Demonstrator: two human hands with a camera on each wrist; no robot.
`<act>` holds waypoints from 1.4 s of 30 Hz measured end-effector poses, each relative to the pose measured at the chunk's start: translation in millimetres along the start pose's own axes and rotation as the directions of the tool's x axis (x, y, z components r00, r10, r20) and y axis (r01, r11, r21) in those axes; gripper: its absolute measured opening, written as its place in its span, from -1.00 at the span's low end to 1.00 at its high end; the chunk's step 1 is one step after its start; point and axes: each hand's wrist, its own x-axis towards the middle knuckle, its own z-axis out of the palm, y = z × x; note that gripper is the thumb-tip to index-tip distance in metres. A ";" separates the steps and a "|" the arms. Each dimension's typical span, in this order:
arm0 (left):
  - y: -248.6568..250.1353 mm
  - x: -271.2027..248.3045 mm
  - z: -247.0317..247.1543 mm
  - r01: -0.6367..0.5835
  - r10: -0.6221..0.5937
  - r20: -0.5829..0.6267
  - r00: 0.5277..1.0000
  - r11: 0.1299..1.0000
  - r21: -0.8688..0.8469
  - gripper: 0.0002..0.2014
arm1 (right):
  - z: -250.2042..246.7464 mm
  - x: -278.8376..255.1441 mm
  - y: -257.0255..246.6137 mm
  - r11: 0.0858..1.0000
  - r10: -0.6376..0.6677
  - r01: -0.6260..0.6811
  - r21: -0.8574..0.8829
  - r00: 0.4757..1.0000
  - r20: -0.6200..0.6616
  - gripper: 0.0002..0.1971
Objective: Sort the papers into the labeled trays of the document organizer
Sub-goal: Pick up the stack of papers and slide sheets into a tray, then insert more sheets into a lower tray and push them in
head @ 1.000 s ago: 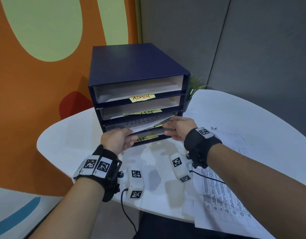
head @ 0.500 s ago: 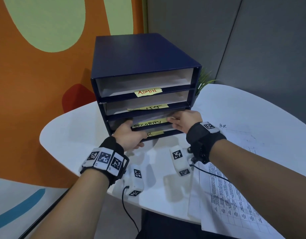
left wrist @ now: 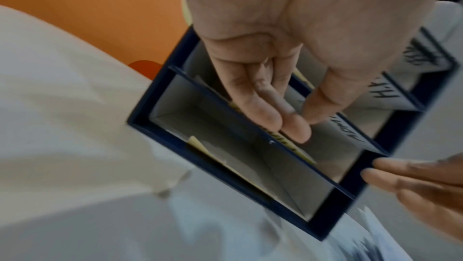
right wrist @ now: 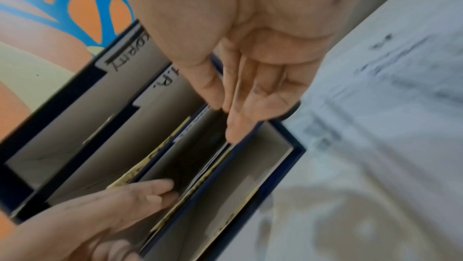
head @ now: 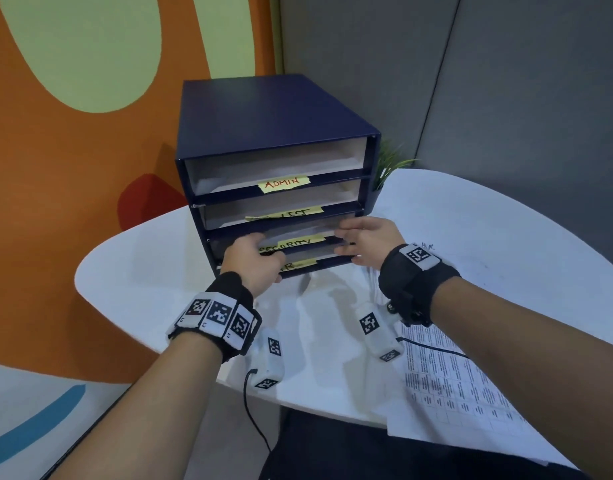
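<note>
The dark blue organizer [head: 263, 116] stands on the white table [head: 142, 271], with trays labelled ADMIN, one partly hidden label ending in LIST, SECURITY [head: 291, 242] and H.R. Both hands are at the mouth of the SECURITY tray. My left hand [head: 253, 261] reaches in at its left end with the fingers [left wrist: 295, 132] extended against the tray's front edge. My right hand [head: 364, 237] lies at the right end, and its straight fingers [right wrist: 233, 126] press at the opening. A grey-looking sheet [head: 298, 230] lies inside this tray. Neither hand grips anything.
A pile of printed sheets [head: 454, 386] lies on the table at the front right, one marked H.R. in pen. A small green plant [head: 391, 164] stands behind the organizer's right corner. A black cable [head: 253, 410] hangs off the table's front edge.
A second ago a sheet stuck out of the SECURITY tray between both hands. They pushed it in, and it now lies inside with the fingers at the tray's mouth.
</note>
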 end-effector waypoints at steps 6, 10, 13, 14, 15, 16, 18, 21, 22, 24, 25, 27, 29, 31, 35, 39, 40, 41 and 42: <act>47.0 -30.1 30.4 -0.105 0.108 0.113 0.988 0.994 -0.031 -0.66 | -79.5 -37.1 -5.0 0.943 0.123 -0.107 -0.316 0.992 0.032 -0.82; 73.4 -47.0 59.0 -0.128 0.128 0.263 0.956 0.992 -0.020 -0.93 | -132.4 -62.0 2.9 0.872 0.113 -0.133 -0.472 0.991 -0.070 -0.82; 82.1 -59.3 88.9 -0.117 0.065 0.415 0.908 0.988 0.101 -0.90 | -159.7 -79.7 12.1 0.722 0.169 -0.217 -0.657 0.976 -0.136 -0.78; 81.3 -61.8 97.7 -0.109 0.019 0.461 0.887 0.980 0.170 -0.81 | -165.7 -84.4 15.1 0.633 0.185 -0.225 -0.740 0.973 -0.138 -0.73; 80.0 -63.8 106.0 -0.094 -0.031 0.493 0.870 0.970 0.226 -0.70 | -171.8 -88.8 18.9 0.539 0.186 -0.223 -0.812 0.972 -0.144 -0.68; 79.6 -66.9 112.7 -0.081 -0.069 0.509 0.858 0.961 0.266 -0.56 | -176.9 -95.7 22.0 0.453 0.176 -0.219 -0.864 0.972 -0.155 -0.65; 77.6 -70.1 123.6 -0.077 -0.104 0.512 0.853 0.945 0.319 -0.24 | -187.1 -106.6 33.5 0.381 0.164 -0.241 -0.893 0.968 -0.191 -0.64; 78.6 -77.5 135.1 -0.109 -0.096 0.518 0.850 0.930 0.351 -0.12 | -198.0 -115.1 56.5 0.410 0.167 -0.297 -0.863 0.954 -0.249 -0.55; 78.9 -80.0 138.4 -0.120 -0.080 0.517 0.852 0.932 0.342 -0.13 | -199.9 -115.7 63.8 0.422 0.166 -0.303 -0.855 0.952 -0.256 -0.50; 77.9 -85.6 145.1 -0.126 -0.055 0.506 0.861 0.940 0.316 -0.16 | -202.5 -119.1 77.4 0.462 0.171 -0.320 -0.827 0.947 -0.271 -0.43; 76.1 -86.8 148.0 -0.116 -0.050 0.499 0.865 0.948 0.296 -0.16 | -203.1 -120.9 82.6 0.493 0.172 -0.326 -0.806 0.945 -0.277 -0.40; 72.7 -87.6 152.0 -0.086 -0.049 0.486 0.873 0.964 0.252 -0.13 | -205.1 -124.7 91.9 0.565 0.169 -0.340 -0.752 0.940 -0.297 -0.35; 69.6 -87.5 153.7 -0.037 -0.068 0.462 0.884 0.976 0.215 -0.06 | -208.5 -127.4 99.7 0.616 0.133 -0.326 -0.718 0.941 -0.312 -0.35; 68.4 -87.6 152.4 0.016 -0.088 0.440 0.894 0.986 0.165 -0.07 | -212.6 -130.2 105.8 0.658 0.098 -0.287 -0.696 0.949 -0.299 -0.53; 66.6 -88.0 144.6 0.146 -0.125 0.454 0.882 0.989 -0.010 -0.23 | -222.2 -142.7 119.9 0.829 0.028 -0.174 -0.531 0.962 -0.271 -0.79; 62.1 -86.0 136.2 0.281 -0.176 0.471 0.865 0.946 -0.163 -0.44 | -227.9 -158.0 128.5 0.942 -0.066 -0.051 -0.332 0.940 -0.334 -0.61; 63.4 -86.3 134.8 0.307 -0.184 0.481 0.857 0.932 -0.190 -0.53 | -227.8 -161.0 128.0 0.964 -0.064 -0.033 -0.263 0.933 -0.353 -0.60; 65.1 -87.3 134.5 0.329 -0.186 0.495 0.849 0.919 -0.219 -0.59 | -227.5 -163.5 127.0 0.980 -0.051 -0.021 -0.196 0.934 -0.354 -0.58; 66.2 -87.4 134.3 0.348 -0.187 0.508 0.841 0.906 -0.242 -0.59 | -227.0 -164.1 126.1 0.990 -0.047 -0.002 -0.139 0.936 -0.349 -0.56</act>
